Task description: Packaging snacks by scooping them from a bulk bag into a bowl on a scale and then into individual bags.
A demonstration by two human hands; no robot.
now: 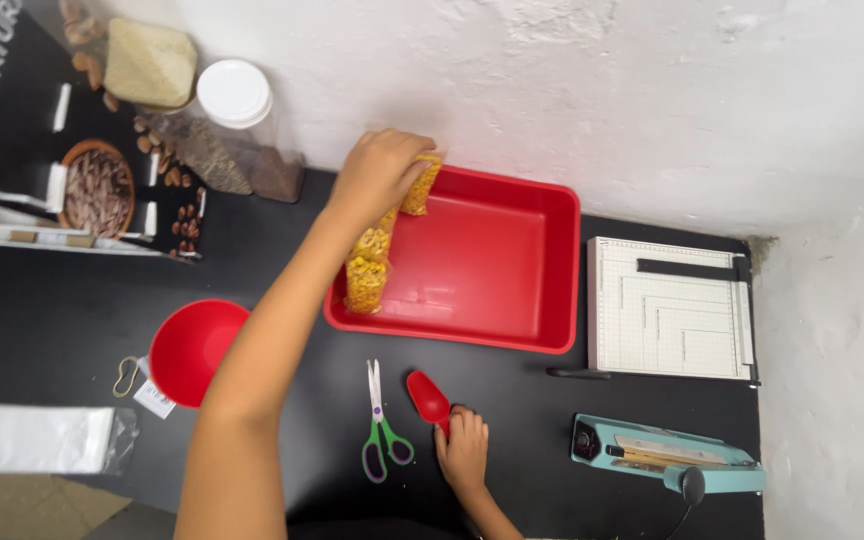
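**Status: packets going into tray, 3 visible at the left wall**

Left to right on the black surface [52,320]:
- Stack of clear empty bags [32,438] at the left edge, rubber band [126,376] beside it, then red funnel [195,350].
- Left hand [380,172] reaches far over, fingers clenched around the top yellow-filled packets [372,255]. The packets lean in a row against the left wall of the red tray [512,270]. I count about 3; the hand hides part of the top one.
- Rest of the tray is bare, so by my read packing is at an early stage.
- Green-handled scissors [380,425] lie untouched, just left of the red scoop [429,398].
- Right hand [464,450] is curled on the scoop handle, scoop resting flat on the surface, bowl looks empty.
- Paper trimmer [670,310] and teal heat sealer [667,455] sit right of the tray, nobody touching them.
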